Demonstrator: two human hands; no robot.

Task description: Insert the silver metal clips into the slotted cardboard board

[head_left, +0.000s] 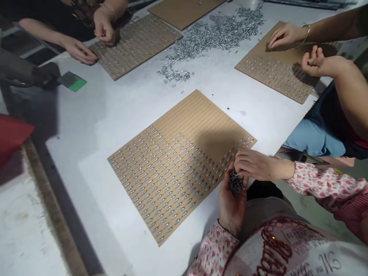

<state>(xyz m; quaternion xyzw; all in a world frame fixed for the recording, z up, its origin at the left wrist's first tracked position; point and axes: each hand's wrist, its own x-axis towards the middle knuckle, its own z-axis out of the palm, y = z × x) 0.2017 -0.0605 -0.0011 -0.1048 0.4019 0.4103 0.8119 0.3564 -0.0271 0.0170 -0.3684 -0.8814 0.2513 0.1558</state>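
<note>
My left hand (232,209) is cupped palm up by the board's near right edge, holding a heap of small silver spindle-shaped metal pieces (236,183). Over that heap, my right hand (254,165) has its fingers bent together, touching the left fingers. Whatever is between its fingertips is hidden. Beside both hands lies a brown grooved board (198,115). Rows of the same metal pieces sit along its grooves on the near and left parts, plus a few at the right corner. The far part shows bare grooves.
A loose pile of metal pieces (212,36) lies on the white table (94,153). Co-workers' hands work over a filled board (140,42) and a partly filled board (270,73). A green-edged scraper (73,81) lies left; another brown board (184,11) is behind.
</note>
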